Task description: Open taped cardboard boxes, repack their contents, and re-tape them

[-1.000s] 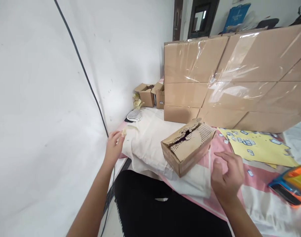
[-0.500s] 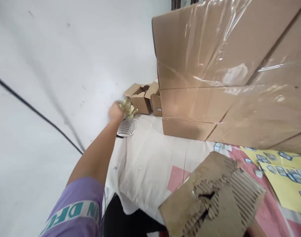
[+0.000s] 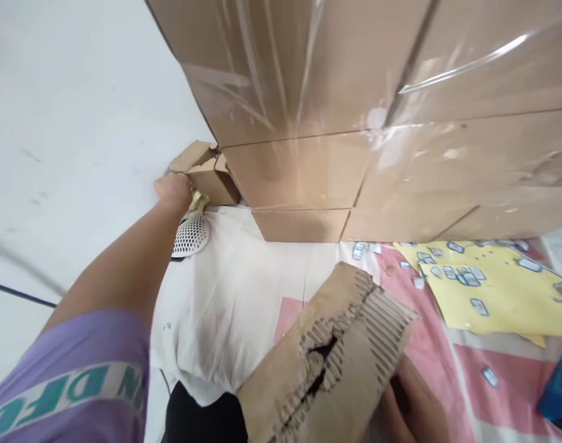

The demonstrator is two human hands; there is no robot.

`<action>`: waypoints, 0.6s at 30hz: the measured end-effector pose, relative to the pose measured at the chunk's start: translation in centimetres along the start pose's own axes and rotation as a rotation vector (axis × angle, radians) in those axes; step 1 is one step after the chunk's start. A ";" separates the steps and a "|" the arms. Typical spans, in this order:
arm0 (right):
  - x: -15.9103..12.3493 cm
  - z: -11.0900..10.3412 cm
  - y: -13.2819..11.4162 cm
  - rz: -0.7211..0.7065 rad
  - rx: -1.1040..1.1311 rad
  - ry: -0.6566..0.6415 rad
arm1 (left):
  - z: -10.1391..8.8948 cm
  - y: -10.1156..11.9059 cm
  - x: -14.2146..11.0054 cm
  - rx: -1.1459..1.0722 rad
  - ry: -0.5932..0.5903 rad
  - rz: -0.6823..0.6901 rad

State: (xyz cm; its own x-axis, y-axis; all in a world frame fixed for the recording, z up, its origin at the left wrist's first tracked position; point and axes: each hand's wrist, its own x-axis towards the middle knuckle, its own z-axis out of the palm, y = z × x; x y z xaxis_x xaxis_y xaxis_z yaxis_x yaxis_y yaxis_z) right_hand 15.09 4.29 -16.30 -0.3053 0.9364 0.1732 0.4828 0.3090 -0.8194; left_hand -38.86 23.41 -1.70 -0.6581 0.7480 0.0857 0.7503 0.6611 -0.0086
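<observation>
My left hand (image 3: 174,187) reaches far out along the wall, fingers curled, beside a small open cardboard box (image 3: 214,184). Crumpled gold-coloured film or tape (image 3: 198,203) shows just below it. Its fingertips are turned away, so what they grip is hidden. Under the film lies a white perforated piece (image 3: 192,237), rounded like a cover. Near me, my right hand (image 3: 414,400) holds a torn cardboard box (image 3: 327,363) by its right side. That box is tilted, with a ragged dark slit and exposed corrugation along its top.
A tall stack of brown cartons (image 3: 304,178) wrapped in clear film stands against the back. Yellow sheets (image 3: 497,289) with several small bagged pieces lie on the pink and white cloth (image 3: 244,264). A blue packet (image 3: 560,387) sits at the right edge. A white wall (image 3: 78,123) rises on the left.
The view has swung right and closer to the cartons. My left hand has shifted from beside the gold film up towards the small box. The torn box stays in my right hand, now more visible.
</observation>
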 end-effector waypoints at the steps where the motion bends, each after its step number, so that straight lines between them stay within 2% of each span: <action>1: 0.2 -0.1 -0.2 -0.050 -0.004 0.017 | -0.6 0.5 -1.8 0.007 0.034 -0.026; 3: 0.3 -0.3 -0.6 -0.165 -0.035 0.079 | -1.6 1.1 -6.9 -0.008 0.098 -0.016; 5: 0.3 -0.3 -1.3 -0.311 -0.080 0.137 | -2.6 1.1 -14.0 -0.053 0.125 0.115; 6: 0.4 -0.3 -1.9 -0.375 -0.109 0.151 | -3.0 1.0 -18.0 -0.085 0.097 0.202; 7: 0.6 -0.3 -2.6 -0.424 -0.139 0.153 | -3.5 0.8 -22.2 -0.152 0.054 0.343; 8: 1.0 -0.3 -3.4 -0.459 -0.169 0.147 | -3.8 0.7 -26.3 -0.312 0.029 0.590; 9: 1.3 -0.3 -4.2 -0.473 -0.197 0.137 | -4.0 0.8 -30.2 -0.414 0.042 0.773; 11: 1.8 -0.4 -5.8 -0.479 -0.242 0.106 | -3.8 1.6 -36.6 -0.352 0.065 0.974; 13: 1.4 -1.1 -6.6 -0.462 -0.275 0.098 | -2.8 2.8 -40.4 -0.231 0.132 0.993; 15: -0.1 -3.0 -5.9 -0.406 -0.307 0.186 | -1.5 3.7 -41.4 -0.183 0.107 1.063; 16: -1.2 -4.5 -5.0 -0.363 -0.323 0.276 | -1.0 3.7 -41.2 -0.179 0.067 1.120; 18: -3.5 -8.6 -2.2 -0.256 -0.325 0.553 | -0.5 3.1 -40.2 -0.181 -0.001 1.236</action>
State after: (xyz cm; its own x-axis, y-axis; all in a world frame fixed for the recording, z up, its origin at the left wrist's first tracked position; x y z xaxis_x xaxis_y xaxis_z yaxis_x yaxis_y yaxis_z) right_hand 22.15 1.75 -10.44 -0.0208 0.7481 0.6632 0.6990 0.4852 -0.5253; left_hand -10.06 -4.59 -4.67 0.4926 0.8623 0.1172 0.8639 -0.5008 0.0538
